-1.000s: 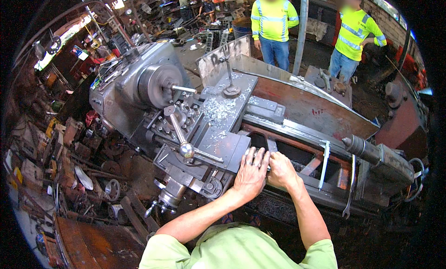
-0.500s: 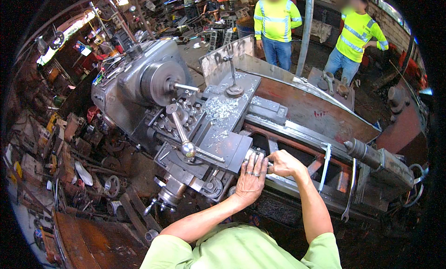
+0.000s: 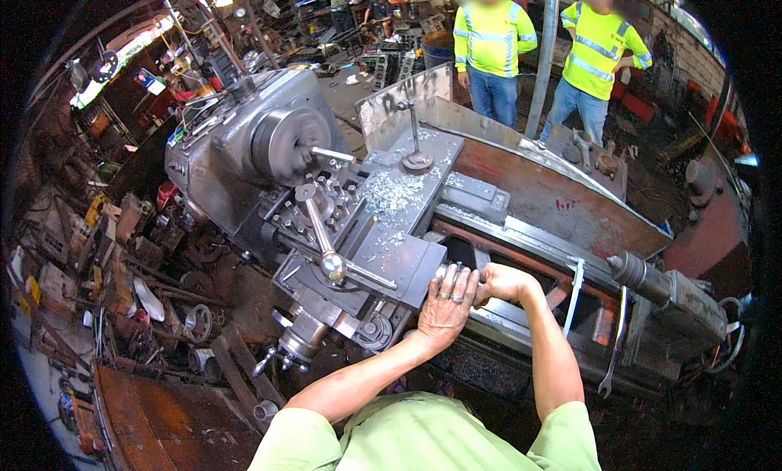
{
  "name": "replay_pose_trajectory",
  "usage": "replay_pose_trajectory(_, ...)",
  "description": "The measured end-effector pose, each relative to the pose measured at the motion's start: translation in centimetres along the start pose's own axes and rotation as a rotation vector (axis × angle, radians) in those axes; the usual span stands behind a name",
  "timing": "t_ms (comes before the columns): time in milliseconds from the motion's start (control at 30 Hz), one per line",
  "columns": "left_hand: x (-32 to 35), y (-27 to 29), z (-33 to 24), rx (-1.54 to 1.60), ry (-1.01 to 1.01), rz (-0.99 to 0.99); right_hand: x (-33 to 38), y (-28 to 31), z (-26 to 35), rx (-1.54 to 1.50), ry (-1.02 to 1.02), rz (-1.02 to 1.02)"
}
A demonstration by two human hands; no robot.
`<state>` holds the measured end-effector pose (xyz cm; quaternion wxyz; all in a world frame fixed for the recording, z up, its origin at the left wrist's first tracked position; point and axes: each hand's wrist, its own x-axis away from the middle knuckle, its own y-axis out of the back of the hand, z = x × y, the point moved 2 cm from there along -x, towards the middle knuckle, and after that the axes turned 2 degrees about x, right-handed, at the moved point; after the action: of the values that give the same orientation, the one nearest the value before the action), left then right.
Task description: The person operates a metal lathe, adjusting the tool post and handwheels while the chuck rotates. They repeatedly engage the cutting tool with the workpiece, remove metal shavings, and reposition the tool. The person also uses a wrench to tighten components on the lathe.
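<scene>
My left hand [image 3: 446,310] lies with its fingers stretched side by side over the right edge of the lathe carriage [image 3: 411,263]. Beneath those fingertips is a small metal part, mostly covered. Close against it, my right hand [image 3: 500,284] has its fingers curled in and its wrist bent; whatever it grips is hidden behind the hands. Pale metal chips [image 3: 391,196] lie scattered over the carriage top. Left of the hands, a tool post with a long ball-ended handle [image 3: 322,235] sits on the carriage.
The lathe chuck [image 3: 292,145] holds a short bright rod at upper left. To the right are the tailstock [image 3: 652,277], a wrench [image 3: 612,349] and a pale flat bar [image 3: 573,296] across the bed. Two people in yellow high-visibility shirts [image 3: 494,35] stand beyond the splash guard [image 3: 546,186].
My right wrist has risen and bends more sharply, while its fingers stay curled beside the left hand. My left hand keeps its place on the carriage edge. The view has shifted slightly.
</scene>
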<state>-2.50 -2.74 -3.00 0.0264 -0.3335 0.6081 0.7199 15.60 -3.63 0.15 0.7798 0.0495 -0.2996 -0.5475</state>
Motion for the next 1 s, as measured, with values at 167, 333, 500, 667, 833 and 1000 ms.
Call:
replay_pose_trajectory(167,-0.6,0.2,0.1,-0.009,-0.003,-0.01,-0.7,0.2,-1.2,-0.123,0.002,0.07)
replay_pose_trajectory(333,-1.6,0.7,0.3,-0.015,-0.032,0.043,-1.7,-0.1,-2.7,-0.313,0.006,0.166)
replay_pose_trajectory(500,-2.4,1.7,0.6,-0.03,-0.075,0.104,-2.1,0.1,-3.6,-0.362,-0.027,0.157)
replay_pose_trajectory(667,-3.1,2.1,0.9,-0.008,-0.12,0.155,-1.3,0.5,-2.4,-0.3,0.028,0.067)
replay_pose_trajectory(833,-3.8,2.1,1.4,0.003,-0.161,0.258,1.0,0.5,-1.0,-0.018,0.119,-0.226)
replay_pose_trajectory(1000,-4.5,2.2,1.6,0.025,-0.19,0.401,3.6,-3.1,-0.6,0.325,0.353,-0.857)
